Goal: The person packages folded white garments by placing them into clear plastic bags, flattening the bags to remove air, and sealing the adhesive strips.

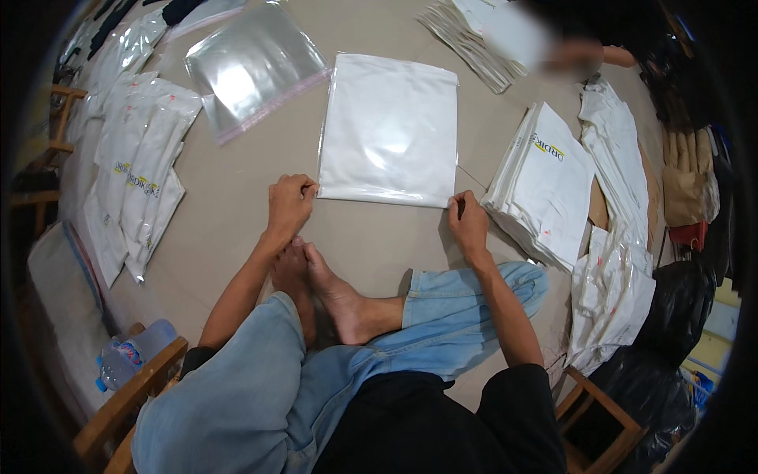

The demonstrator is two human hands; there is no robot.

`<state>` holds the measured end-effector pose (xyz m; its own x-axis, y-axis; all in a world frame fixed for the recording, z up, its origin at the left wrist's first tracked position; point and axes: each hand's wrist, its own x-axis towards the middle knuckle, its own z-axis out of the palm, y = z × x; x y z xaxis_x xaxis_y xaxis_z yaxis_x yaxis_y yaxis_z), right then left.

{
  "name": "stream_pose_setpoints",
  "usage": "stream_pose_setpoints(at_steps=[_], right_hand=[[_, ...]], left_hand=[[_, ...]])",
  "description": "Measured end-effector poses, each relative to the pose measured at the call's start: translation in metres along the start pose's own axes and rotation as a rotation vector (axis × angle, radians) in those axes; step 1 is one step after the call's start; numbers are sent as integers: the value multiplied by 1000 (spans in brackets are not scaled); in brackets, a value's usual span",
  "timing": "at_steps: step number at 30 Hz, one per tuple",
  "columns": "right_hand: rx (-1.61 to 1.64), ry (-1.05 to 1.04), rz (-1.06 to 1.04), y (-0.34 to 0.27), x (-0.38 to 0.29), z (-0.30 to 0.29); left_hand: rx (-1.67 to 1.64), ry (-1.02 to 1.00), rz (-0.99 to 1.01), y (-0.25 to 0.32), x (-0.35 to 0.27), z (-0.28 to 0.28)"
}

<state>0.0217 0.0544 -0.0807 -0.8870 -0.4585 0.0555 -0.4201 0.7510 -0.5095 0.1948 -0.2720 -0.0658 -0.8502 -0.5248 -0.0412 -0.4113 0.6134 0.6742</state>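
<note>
A folded white cloth in a clear plastic bag (pixel 391 127) lies flat on the tiled floor before me. My left hand (pixel 291 204) pinches its near left corner between thumb and fingers. At the near right corner, my right hand (pixel 468 220) has thumb and forefinger on the bag's edge. Beyond and to the left is a stack of empty clear plastic bags (pixel 254 65) with pinkish flap edges. A pile of folded white printed cloths (pixel 548 178) rests right of my right hand.
Bagged white cloths (pixel 139 172) overlap at the left. More white cloths (pixel 619 154) lie at the right, near black plastic bags (pixel 675 308). A water bottle (pixel 121 362) and wooden frame (pixel 133 394) are at lower left. Another person's arm (pixel 619 56) shows at upper right.
</note>
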Motion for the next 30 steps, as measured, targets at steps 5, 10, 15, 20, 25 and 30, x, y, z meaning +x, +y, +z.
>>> stream_pose_setpoints(at_steps=[5,10,15,20,25,30], right_hand=[[45,48,178,-35,-8,-2],[42,177,-51,-52,-31,21],[-120,-96,-410,-127,-40,73],[-189,-145,-308,-117,-25,85],[-280,-113,-6,-85,-32,62],[-106,69,334,-73,-40,54]], left_hand=[[214,21,3,0,-7,10],[89,220,-149,-1,-17,5],[231,164,281,13,-7,35],[449,-6,298,-1,10,56],[357,46,199,-10,7,57],[237,87,123,-20,0,48]])
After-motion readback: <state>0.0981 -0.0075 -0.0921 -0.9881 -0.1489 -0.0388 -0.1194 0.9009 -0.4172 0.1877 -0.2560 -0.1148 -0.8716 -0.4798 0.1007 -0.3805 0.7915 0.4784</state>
